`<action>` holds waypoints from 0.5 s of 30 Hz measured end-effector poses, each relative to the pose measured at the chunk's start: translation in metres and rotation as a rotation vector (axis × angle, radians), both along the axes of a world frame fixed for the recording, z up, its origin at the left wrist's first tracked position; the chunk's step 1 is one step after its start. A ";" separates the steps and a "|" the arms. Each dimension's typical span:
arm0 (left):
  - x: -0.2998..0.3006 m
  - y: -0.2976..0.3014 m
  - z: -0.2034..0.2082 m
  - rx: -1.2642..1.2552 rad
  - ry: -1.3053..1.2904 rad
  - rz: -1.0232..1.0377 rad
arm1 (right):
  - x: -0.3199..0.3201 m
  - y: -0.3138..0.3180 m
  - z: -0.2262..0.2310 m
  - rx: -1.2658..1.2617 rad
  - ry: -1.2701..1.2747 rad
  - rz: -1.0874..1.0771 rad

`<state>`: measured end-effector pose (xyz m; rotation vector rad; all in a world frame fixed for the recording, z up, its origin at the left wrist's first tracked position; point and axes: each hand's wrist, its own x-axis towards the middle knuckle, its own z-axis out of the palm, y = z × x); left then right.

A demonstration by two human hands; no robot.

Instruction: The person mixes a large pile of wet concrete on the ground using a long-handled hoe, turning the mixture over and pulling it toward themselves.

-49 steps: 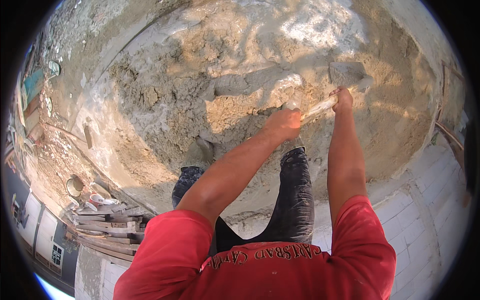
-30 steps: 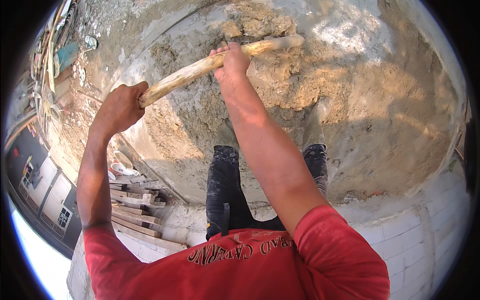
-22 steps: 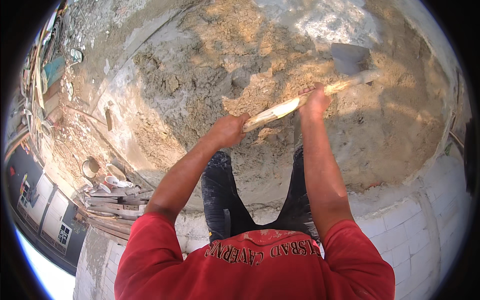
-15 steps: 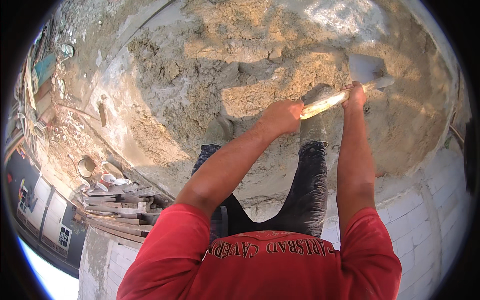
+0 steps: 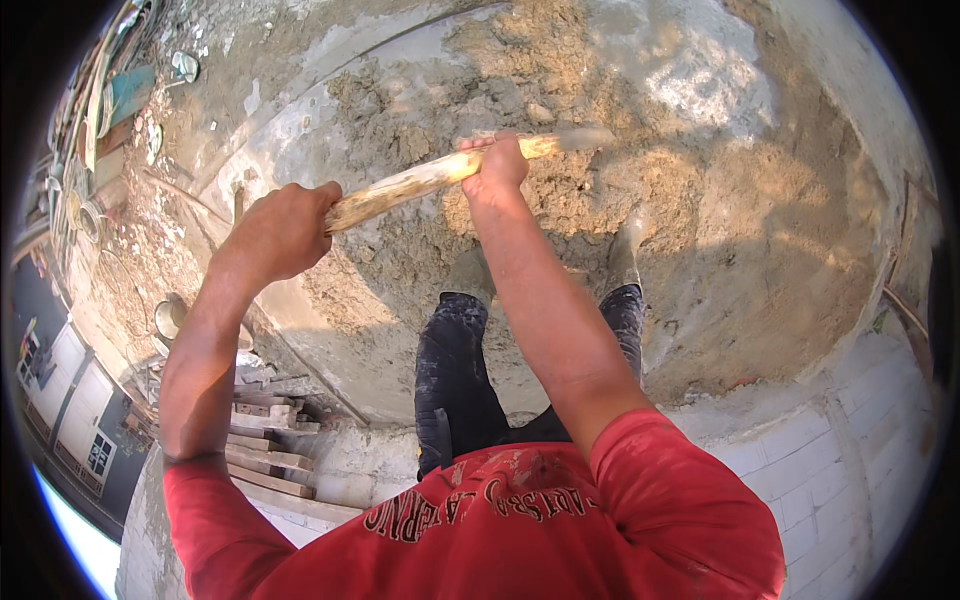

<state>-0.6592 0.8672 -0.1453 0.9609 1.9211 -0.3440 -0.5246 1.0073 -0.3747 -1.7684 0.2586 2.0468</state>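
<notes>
Both my hands grip the pale wooden handle of a hoe [image 5: 400,188], which slants across in front of me. My left hand [image 5: 283,232] wraps round its lower left end. My right hand [image 5: 494,166] is closed farther along, towards the head. The head end is smeared by motion, and its blade cannot be made out. Under the handle spreads a lumpy heap of damp grey and tan mortar mix [image 5: 570,205]. My feet in mud-coated boots [image 5: 628,250] stand at the heap's near side.
Stacked planks [image 5: 268,455] lie at the lower left, near a bucket [image 5: 170,318]. A pale block wall [image 5: 780,465] runs along the near right. Farther left are scattered rubble and a heap of boards [image 5: 125,95]. A dark building with white doors [image 5: 85,410] stands far left.
The hoe has swung from right to left, and its blade, plain before, is lost in blur. Both hands moved left, the left one farther and spaced wider from the right.
</notes>
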 end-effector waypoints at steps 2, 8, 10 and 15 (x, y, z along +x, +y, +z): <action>-0.013 -0.004 0.021 0.022 0.013 0.080 | -0.024 -0.003 0.026 -0.035 0.062 0.003; 0.041 -0.044 -0.039 0.065 0.053 0.311 | 0.017 0.018 0.044 0.014 0.136 0.003; 0.115 -0.029 -0.098 0.146 -0.118 0.328 | 0.078 0.064 0.023 0.258 0.027 0.115; 0.277 0.150 -0.202 0.248 -0.355 0.451 | 0.213 0.270 -0.069 0.552 -0.410 0.484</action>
